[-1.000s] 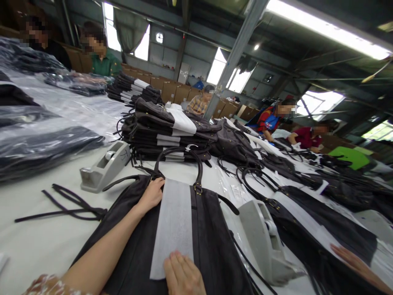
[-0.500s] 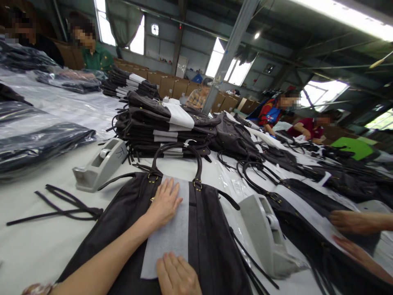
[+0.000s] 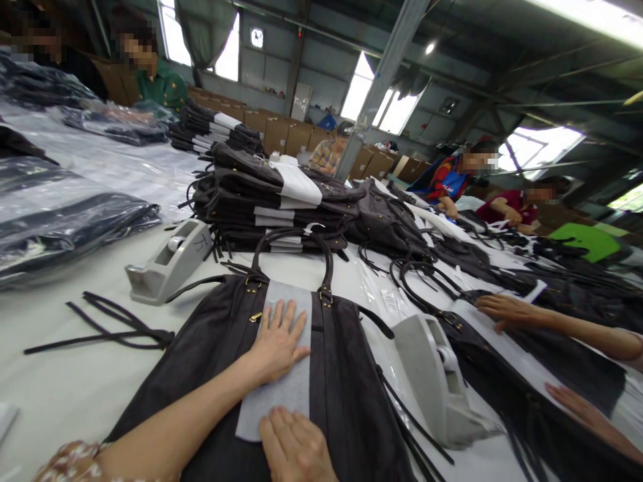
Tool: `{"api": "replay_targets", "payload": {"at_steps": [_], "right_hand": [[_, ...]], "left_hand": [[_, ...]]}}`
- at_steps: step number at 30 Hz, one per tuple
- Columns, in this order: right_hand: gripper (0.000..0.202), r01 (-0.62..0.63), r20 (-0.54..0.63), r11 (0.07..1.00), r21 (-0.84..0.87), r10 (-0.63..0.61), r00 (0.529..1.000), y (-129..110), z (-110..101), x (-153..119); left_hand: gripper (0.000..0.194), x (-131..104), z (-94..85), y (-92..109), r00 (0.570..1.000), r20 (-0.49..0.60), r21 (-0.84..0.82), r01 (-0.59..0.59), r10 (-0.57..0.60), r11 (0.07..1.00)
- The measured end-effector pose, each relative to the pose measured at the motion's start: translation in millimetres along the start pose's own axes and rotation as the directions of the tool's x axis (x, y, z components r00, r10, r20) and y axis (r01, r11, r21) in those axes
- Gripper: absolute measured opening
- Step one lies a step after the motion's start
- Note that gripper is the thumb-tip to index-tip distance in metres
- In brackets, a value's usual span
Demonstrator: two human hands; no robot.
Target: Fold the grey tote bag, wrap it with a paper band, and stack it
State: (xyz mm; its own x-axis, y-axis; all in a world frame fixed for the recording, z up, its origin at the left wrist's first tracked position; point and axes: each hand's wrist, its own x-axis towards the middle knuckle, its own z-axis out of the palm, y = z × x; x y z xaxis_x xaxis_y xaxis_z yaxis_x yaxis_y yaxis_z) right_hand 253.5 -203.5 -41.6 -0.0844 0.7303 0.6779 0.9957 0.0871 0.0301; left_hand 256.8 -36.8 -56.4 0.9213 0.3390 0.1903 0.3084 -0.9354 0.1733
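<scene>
A dark handbag (image 3: 201, 375) with two thin looped handles and brass-coloured fittings lies flat before me. Down its middle runs a pale paper-like strip (image 3: 303, 328). My left hand (image 3: 281, 345) rests palm down on the strip's upper part, fingers spread. At the strip's lower end is my right hand (image 3: 297, 442), its fingers bent and held together over the strip's edge. The right fingertips and that lower corner are partly hidden. A zip pull (image 3: 256, 317) shows beside my left fingers.
Grey tape dispensers flank the bag, one left (image 3: 168, 261) and one right (image 3: 435, 381). Behind stands a stack of dark bags (image 3: 271, 194). At right, a co-worker's hands (image 3: 517, 311) touch another dark bag (image 3: 482, 361). Plastic-wrapped bags (image 3: 75, 231) lie left.
My left hand has shifted slightly right and down, with fingers more spread, uncovering the zip pull. My right hand remains at the strip's lower end. The co-worker's upper hand moved up along its strip.
</scene>
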Motion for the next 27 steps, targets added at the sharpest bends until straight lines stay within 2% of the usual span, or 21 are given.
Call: {"api": "replay_targets", "payload": {"at_steps": [5,10,16,19,22,24,26,27], "right_hand": [[0.025,-0.014,0.026,1.000,0.028,0.013,1.000,-0.1,-3.5,4.9],[0.016,-0.091,0.179,0.988,0.125,0.068,0.982,0.3,-6.5,3.5],[0.015,-0.185,0.305,0.973,0.134,0.137,0.942,2.0,-9.0,-3.8],[0.015,-0.197,0.305,0.971,0.140,0.147,0.941,4.7,-8.5,-6.1],[0.013,-0.200,0.320,0.970,0.139,0.147,0.936,8.5,-9.8,-5.5],[0.011,-0.206,0.372,0.967,0.149,0.138,0.918,9.4,-14.4,-2.0],[0.014,-0.216,0.425,0.961,0.174,0.124,0.897,8.0,-22.2,3.8],[0.016,-0.219,0.445,0.958,0.187,0.116,0.888,6.7,-27.1,7.0]], "left_hand": [[0.065,0.1,2.3,-1.4,1.000,0.016,-0.032,-0.007,0.007,0.999],[0.065,0.6,1.4,-3.2,1.000,0.024,-0.049,-0.008,0.010,0.999],[0.057,-7.5,-26.2,8.3,0.996,0.088,-0.080,-0.011,0.018,0.997],[0.054,-33.5,-44.9,15.9,0.986,0.154,-0.083,-0.055,0.068,0.995],[0.054,-78.8,-62.1,17.5,0.943,0.310,-0.185,-0.067,0.123,0.980],[0.057,-113.7,-71.6,18.0,0.906,0.396,-0.269,-0.041,0.149,0.962],[0.065,-145.4,-77.8,21.5,0.894,0.418,-0.270,-0.048,0.163,0.962],[0.075,-158.4,-79.3,24.9,0.894,0.415,-0.240,-0.073,0.170,0.968]]}}
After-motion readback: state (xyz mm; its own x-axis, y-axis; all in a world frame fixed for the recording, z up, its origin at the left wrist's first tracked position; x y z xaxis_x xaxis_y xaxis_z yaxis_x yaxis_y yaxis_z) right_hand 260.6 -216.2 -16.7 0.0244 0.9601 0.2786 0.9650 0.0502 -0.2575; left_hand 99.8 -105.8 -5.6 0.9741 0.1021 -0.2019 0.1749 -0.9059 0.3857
